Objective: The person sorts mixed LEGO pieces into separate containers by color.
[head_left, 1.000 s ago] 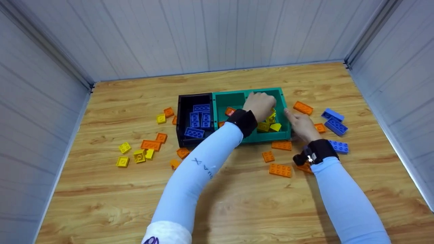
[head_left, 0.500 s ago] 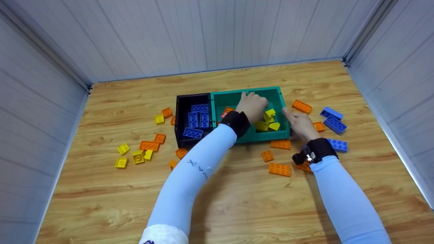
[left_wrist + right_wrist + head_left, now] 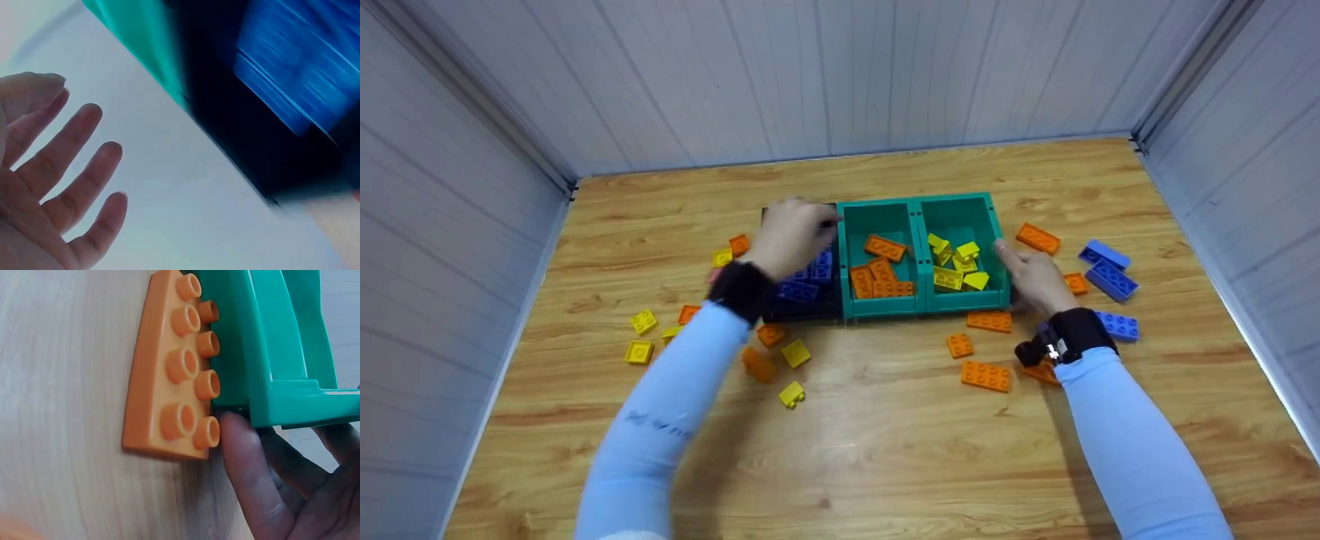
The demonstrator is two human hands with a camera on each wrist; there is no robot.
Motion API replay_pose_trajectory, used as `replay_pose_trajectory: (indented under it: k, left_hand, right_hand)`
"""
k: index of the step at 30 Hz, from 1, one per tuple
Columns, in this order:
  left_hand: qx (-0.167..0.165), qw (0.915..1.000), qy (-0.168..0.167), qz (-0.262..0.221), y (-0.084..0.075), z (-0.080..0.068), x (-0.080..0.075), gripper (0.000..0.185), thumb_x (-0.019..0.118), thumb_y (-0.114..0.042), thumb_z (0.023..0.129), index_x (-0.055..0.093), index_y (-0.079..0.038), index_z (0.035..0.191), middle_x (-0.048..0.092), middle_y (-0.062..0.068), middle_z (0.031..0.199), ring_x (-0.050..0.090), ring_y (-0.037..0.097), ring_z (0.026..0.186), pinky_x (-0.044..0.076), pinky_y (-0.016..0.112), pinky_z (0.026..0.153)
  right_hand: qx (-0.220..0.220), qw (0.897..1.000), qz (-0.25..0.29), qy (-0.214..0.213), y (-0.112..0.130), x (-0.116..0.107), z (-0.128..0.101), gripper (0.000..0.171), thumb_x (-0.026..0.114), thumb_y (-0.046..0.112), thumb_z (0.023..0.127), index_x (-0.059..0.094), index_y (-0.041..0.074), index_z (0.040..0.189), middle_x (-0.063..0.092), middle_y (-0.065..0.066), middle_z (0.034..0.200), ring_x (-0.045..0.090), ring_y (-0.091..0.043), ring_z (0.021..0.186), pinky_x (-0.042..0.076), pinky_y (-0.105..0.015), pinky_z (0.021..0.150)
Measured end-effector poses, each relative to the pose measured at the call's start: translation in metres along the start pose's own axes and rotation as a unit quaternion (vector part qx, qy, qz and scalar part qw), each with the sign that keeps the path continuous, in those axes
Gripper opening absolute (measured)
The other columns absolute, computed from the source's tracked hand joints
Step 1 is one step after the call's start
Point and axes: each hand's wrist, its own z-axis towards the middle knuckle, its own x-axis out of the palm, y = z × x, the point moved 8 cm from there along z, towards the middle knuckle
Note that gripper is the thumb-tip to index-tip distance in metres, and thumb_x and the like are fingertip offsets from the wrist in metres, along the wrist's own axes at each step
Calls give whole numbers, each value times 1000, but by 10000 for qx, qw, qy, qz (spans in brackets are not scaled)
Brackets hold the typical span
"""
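Observation:
My left hand (image 3: 791,238), blurred by motion, is above the black bin (image 3: 802,320) and hides part of it. In the left wrist view its fingers (image 3: 93,180) are spread and relaxed, holding nothing. Blue bricks (image 3: 799,291) lie in the black bin. My right hand (image 3: 1037,281) rests against the right end wall of the green bin (image 3: 919,307). In the right wrist view, its fairly straight fingers (image 3: 247,467) touch the bin's lower corner, beside an orange brick (image 3: 174,371). Orange bricks (image 3: 885,249) lie in the bin's left compartment, yellow bricks (image 3: 949,280) in its right one.
Loose yellow bricks (image 3: 643,321) and orange bricks (image 3: 739,244) lie left of the bins. Two yellow bricks (image 3: 795,353) and a rounded orange piece (image 3: 757,365) are in front. Blue bricks (image 3: 1112,281) and more orange ones (image 3: 985,376) lie on the right. Pale walls (image 3: 840,82) enclose the table.
My left hand has moved left from the green bin's right compartment to above the black bin, uncovering both green compartments and two yellow bricks in front. The right hand has stayed at the bin's end.

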Motion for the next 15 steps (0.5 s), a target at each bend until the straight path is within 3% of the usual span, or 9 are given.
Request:
replay_pose_trajectory:
  k: [4,9,12,15]
  left_hand:
    - [-833,9960,11,-324,60,-44,-16,22,68,-11,94,73,-2,113,71,14,112,67,31,102,52,44,89]
    - [-2016,9763,359,-695,128,-104,-23,31,65,-11,96,66,1,124,64,21,123,59,38,114,47,52,96]
    - [-2420,9657,421,-837,158,-137,-25,34,63,-9,97,62,3,128,61,27,126,57,43,113,46,55,94]
    - [-2869,9510,556,-1013,178,-163,-20,39,63,-13,98,59,4,132,56,30,131,55,45,115,45,57,93]
  right_hand:
    - [-78,9999,-57,-71,-2,-4,0,87,34,76,90,58,3,130,53,-24,129,59,-34,102,59,-43,73]
    - [-292,9988,-272,-269,-3,-12,-1,77,32,75,92,54,1,94,49,-18,86,60,-29,80,59,-44,69]
    - [-271,9989,-275,-270,-4,-16,1,78,32,76,91,54,1,96,47,-16,84,60,-28,76,58,-44,69]
    - [-219,9993,-203,-214,-5,-18,2,83,32,76,91,59,1,115,50,-21,100,61,-28,78,58,-45,70]
